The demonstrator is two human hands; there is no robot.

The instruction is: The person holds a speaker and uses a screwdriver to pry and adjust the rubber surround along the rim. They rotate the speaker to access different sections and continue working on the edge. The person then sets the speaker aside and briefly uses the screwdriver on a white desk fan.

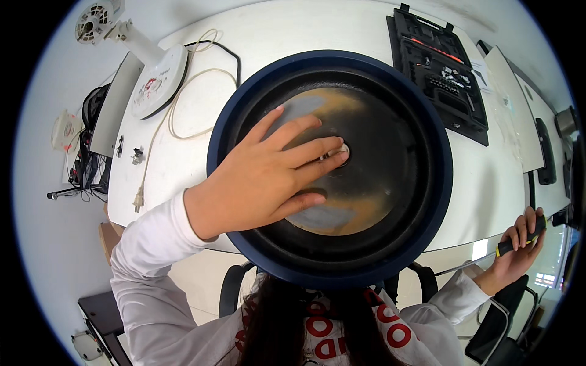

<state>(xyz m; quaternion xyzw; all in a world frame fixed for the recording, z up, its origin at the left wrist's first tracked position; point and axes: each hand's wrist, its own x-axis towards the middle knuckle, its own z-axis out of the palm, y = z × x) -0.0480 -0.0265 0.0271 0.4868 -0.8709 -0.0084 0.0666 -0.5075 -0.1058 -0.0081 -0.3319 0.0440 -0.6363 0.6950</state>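
Observation:
A large round pan-like body (pixel 342 262), black inside with a dark blue rim, rests at the table's near edge and overhangs it. My left hand (pixel 265 174) lies over its left half, fingers spread. The middle fingertips touch a small white part (pixel 345 152) at the central hole; what that part is, the fingers partly hide. Off to the right, away from the table, my right hand (pixel 519 244) is closed round the black and yellow handle of a screwdriver (pixel 504 248). Its long thin shaft points left, toward my body.
An open black tool case (pixel 439 79) with bits and sockets stands at the back right. A white fan base (pixel 162 82) with its pole and motor is at the back left. A pale cord runs to a plug (pixel 138 200). Small metal parts (pixel 137 156) lie nearby on the white table (pixel 482 183).

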